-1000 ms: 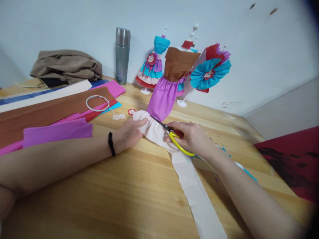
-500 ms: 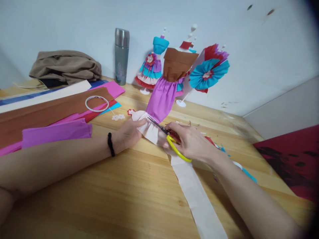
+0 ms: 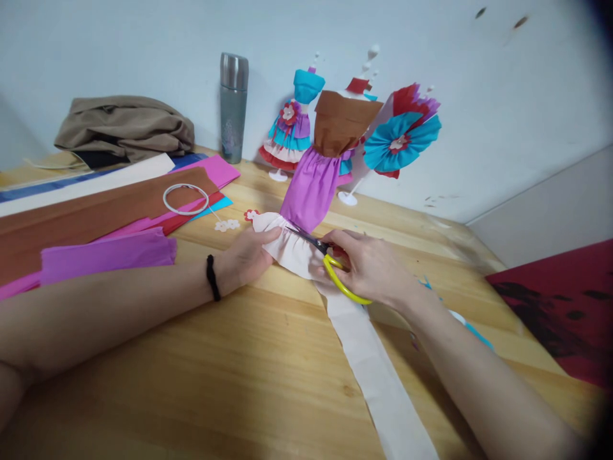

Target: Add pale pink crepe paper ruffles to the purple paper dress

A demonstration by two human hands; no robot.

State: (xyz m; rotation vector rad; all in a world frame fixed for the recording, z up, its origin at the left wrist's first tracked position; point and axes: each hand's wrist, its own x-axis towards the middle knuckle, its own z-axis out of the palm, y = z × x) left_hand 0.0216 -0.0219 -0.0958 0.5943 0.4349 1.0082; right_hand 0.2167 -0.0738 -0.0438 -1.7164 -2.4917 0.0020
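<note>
My left hand (image 3: 253,257) pinches the gathered end of a pale pink paper strip (image 3: 371,364) against the bottom of a doll dress form. That form wears a brown paper top (image 3: 342,124) and a purple paper skirt (image 3: 311,185). Yellow-handled scissors (image 3: 342,284) are in my right hand (image 3: 373,265), fingers wrapped through the handles. Their dark blades lie along the strip's ruffled upper edge, close to my left thumb, with the tips just below the purple skirt. From the ruffle the strip runs flat over the table toward me.
At the left lie folded coloured papers (image 3: 110,248), with a wire coil (image 3: 186,200) on them. A grey bottle (image 3: 234,108), a crumpled brown cloth (image 3: 127,128) and two smaller dressed forms, one bearing a blue paper flower (image 3: 383,153), stand or lie behind. Blue scraps (image 3: 476,333) lie right.
My right hand and the scissors have shifted slightly right and up, and the ruffle beneath the blades looks more spread. My left hand has barely moved.
</note>
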